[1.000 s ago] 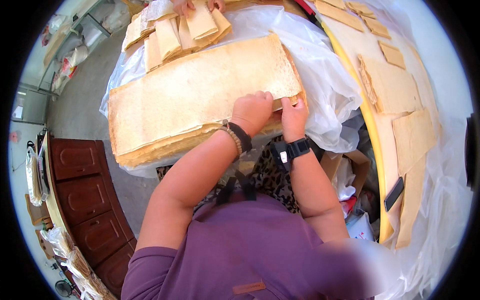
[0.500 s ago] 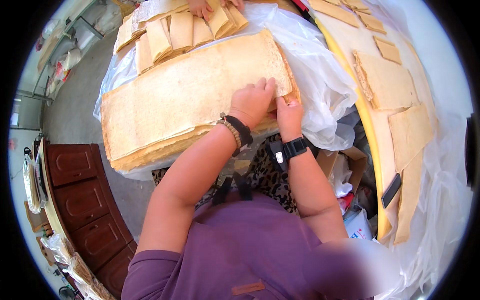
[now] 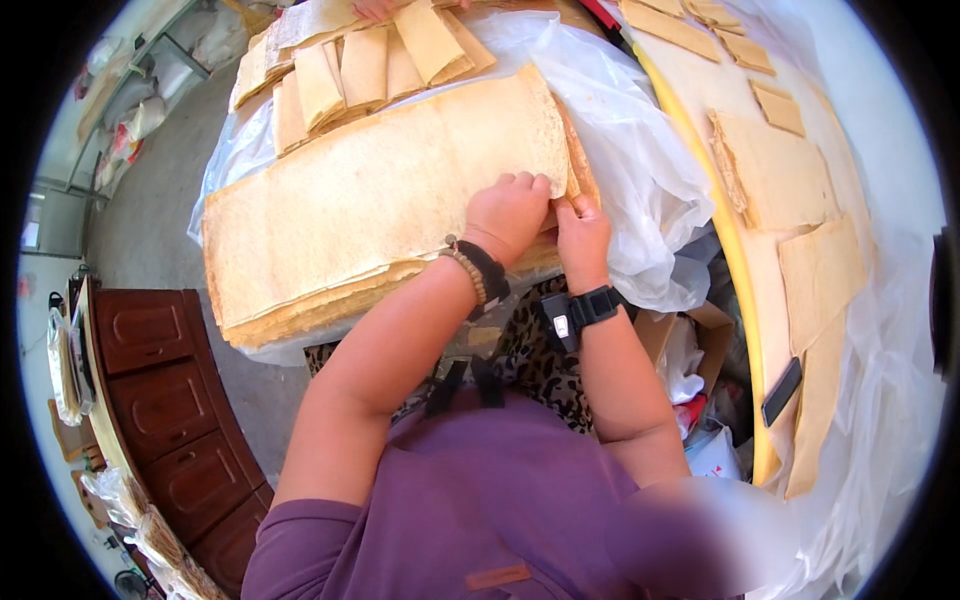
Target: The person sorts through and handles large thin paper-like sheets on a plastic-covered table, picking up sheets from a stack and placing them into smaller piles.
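Note:
A thick stack of large, thin tan sheets (image 3: 350, 200) lies in front of me, its layered edges showing on the near side. Both my hands work at the near right corner of the top sheet. With fingers curled over the near edge, my left hand (image 3: 508, 215) grips the sheet; its thumb is hidden. Just to the right, my right hand (image 3: 583, 238) pinches the corner layers between thumb and fingers. The two hands almost touch. A darker brown sheet edge (image 3: 584, 165) shows along the stack's right side.
Folded tan strips (image 3: 362, 65) lie beyond the stack, near a co-worker's hand (image 3: 375, 8). Clear plastic film (image 3: 640, 170) spreads under the stack. On the right, a yellow-edged table (image 3: 745, 330) bears more sheets (image 3: 780, 170) and a phone (image 3: 782, 391). A cardboard box (image 3: 710, 340) stands below.
My left hand has drawn its fingers in and slid slightly nearer, to the sheet's edge. My right hand has shifted a little. The co-worker's hands have pulled back from the folded strips.

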`<state>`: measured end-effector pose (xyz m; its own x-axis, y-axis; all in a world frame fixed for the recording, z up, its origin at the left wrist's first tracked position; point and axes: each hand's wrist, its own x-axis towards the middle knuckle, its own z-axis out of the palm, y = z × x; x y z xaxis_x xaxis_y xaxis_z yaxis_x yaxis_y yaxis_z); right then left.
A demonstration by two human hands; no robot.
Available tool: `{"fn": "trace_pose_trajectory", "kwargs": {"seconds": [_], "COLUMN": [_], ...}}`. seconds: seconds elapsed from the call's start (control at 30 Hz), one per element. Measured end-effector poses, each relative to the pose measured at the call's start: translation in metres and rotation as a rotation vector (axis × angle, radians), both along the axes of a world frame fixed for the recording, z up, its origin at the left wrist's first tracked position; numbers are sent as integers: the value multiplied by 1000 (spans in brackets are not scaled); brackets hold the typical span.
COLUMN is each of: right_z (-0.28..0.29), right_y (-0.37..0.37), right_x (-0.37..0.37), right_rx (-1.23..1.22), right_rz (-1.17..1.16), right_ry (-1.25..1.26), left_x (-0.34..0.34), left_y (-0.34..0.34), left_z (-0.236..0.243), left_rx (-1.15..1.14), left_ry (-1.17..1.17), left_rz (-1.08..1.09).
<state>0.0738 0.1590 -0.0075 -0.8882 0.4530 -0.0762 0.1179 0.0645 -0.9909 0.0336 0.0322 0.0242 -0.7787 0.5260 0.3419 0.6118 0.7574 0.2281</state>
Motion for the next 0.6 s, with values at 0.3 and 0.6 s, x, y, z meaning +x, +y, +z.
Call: {"fn": "trace_pose_trajectory", "kwargs": {"seconds": [0.3,0.6], "right_z": [30,38], "right_y": [6,60], "right_x": [7,-63], "right_rx": [-446,213], "right_rz": [-36,405], "right_ry": [-242,-293], "left_x": [-4,7], "left_y": [-11,-16], "left_z": [-4,5], "left_rx": [171,182], "left_ry": [54,47], "left_rz": [190,3]}}
